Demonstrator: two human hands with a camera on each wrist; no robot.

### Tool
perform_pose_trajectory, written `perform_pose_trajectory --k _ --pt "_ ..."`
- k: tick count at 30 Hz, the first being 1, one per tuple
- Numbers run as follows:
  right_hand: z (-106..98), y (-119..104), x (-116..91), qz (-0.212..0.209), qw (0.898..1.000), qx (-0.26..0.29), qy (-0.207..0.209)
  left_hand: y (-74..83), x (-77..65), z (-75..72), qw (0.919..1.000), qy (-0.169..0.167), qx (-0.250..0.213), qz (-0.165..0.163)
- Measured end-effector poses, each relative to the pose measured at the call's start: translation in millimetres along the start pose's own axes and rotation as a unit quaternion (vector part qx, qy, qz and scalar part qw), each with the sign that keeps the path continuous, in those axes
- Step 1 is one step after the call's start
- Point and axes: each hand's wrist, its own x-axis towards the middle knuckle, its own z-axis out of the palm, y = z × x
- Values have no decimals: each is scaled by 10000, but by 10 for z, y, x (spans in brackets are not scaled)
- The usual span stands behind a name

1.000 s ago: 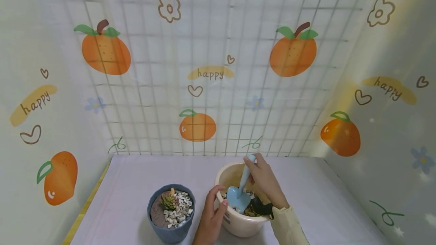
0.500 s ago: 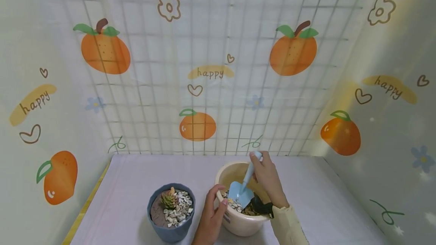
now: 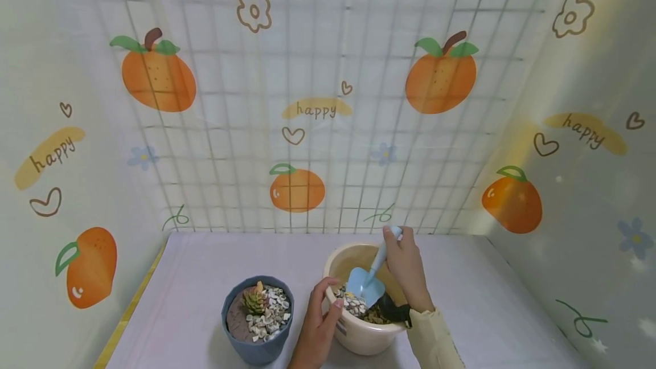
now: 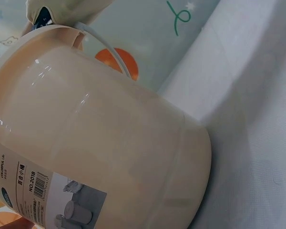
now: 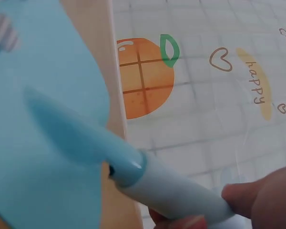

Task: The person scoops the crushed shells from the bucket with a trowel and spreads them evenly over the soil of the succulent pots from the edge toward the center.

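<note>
In the head view, a cream bucket [image 3: 370, 341] stands on the table, with pale shell-like pieces [image 3: 351, 304] and brownish bits inside. My left hand [image 3: 319, 326] holds its near-left rim, fingers over the edge and thumb alongside. A light-blue hand shovel [image 3: 365, 286] slants into the bucket, its handle gripped near the top by my right hand [image 3: 408, 269]. The right wrist view shows the shovel's blade [image 5: 71, 191] close up, with one striped shell piece [image 5: 4, 31] on it. In the left wrist view, the bucket's side bears a printed label [image 4: 38, 191].
Left of the bucket stands a blue-grey pot [image 3: 258, 352] with a succulent [image 3: 254, 302], brown soil and pale shell pieces. A black object [image 3: 393, 311] sits under my right wrist at the bucket rim. Printed sheeting over a wire grid [image 3: 359, 147] closes off the back.
The shovel's blade has risen and shifted right, its handle leaning further right, uncovering more shell pieces. My right hand moved slightly right; the left hand stays on the rim.
</note>
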Motion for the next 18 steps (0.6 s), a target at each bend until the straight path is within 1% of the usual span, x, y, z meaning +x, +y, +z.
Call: perform_pose_trajectory --k 7,9,14,18 --pt "-26 16 25 54 9999 51 97 8 10 6 10000 -3 -20 24" --pt "-46 34 45 88 9998 140 129 17 23 15 10000 32 0 -42" --pt "-83 36 105 204 9987 461 66 69 33 10 9992 259 246 -170" --pt "-89 40 112 255 9974 652 147 112 2 -13 9984 401 385 -139"
